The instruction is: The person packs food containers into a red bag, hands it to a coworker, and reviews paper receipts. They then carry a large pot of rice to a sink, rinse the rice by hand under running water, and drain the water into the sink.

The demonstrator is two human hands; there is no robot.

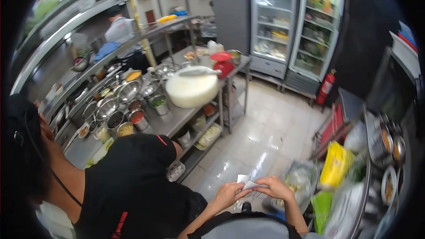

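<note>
Low in the middle of the head view, my left hand (228, 194) and my right hand (276, 188) come together in front of my body. Between them are small white paper slips (249, 184), which look like order tickets. Fingers of both hands pinch the paper from either side. Any writing on it is too small to read. A grey apron or garment (248, 229) covers my front just beneath the hands.
A person in a black shirt (133, 181) stands close on my left, beside a steel counter (155, 126) with bowls and a large white tub (192, 89). Glass-door fridges (272, 26) and a fire extinguisher (326, 87) stand ahead. Bags and a yellow package (335, 166) crowd the right.
</note>
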